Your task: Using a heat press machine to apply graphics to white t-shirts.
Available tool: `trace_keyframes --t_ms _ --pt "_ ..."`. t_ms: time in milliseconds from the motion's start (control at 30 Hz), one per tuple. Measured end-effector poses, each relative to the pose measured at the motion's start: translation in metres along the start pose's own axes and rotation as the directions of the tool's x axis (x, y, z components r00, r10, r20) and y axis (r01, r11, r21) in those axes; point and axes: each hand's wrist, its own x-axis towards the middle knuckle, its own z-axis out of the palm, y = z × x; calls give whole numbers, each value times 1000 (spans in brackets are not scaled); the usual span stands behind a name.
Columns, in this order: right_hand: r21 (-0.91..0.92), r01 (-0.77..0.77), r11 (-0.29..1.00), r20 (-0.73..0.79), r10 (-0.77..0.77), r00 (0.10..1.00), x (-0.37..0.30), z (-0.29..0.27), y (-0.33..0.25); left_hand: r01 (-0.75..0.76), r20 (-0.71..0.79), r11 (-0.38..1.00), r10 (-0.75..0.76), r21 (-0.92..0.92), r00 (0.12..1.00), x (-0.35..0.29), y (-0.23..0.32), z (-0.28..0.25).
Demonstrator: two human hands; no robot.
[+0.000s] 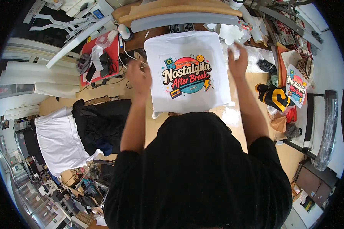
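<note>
A white T-shirt (187, 42) is spread over a flat board in front of me. Its printed picture (186, 77) carries colourful retro lettering, a yellow smiley, a lightning bolt and a cassette, with a faint sheet outline around it. Just off the shirt's left edge is my left hand (139, 78), blurred, with finger and thumb apart and nothing seen in it. My right hand (237, 63) is raised beside the right edge, thumb and fingers spread, holding nothing.
A red surface with cables and bags (99, 57) stands at the left, behind white and black garments (61, 139) draped lower down. A press-like machine (80, 36) is at upper left. On the right hang a matching printed sheet (296, 86) and a black-and-yellow cloth (273, 97).
</note>
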Motion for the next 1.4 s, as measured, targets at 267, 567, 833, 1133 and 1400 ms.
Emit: trace_keyframes --t_ms 267,567,833,1133,1400 --pt "292 -677 676 241 633 736 157 12 -40 258 -60 946 -274 -194 960 183 28 -18" --pt "-148 -322 935 34 330 943 123 -47 -63 349 41 794 -381 -498 924 135 70 -76" --pt "245 -762 600 567 549 615 -2 -97 -82 624 361 610 -510 -488 781 -20 98 -92" --pt "-349 -355 867 526 495 692 -136 -63 -40 874 536 352 -692 -334 483 -130 87 -71" --pt "-286 -307 908 454 411 790 -82 -34 5 447 647 814 -120 -370 753 -99 116 -90"
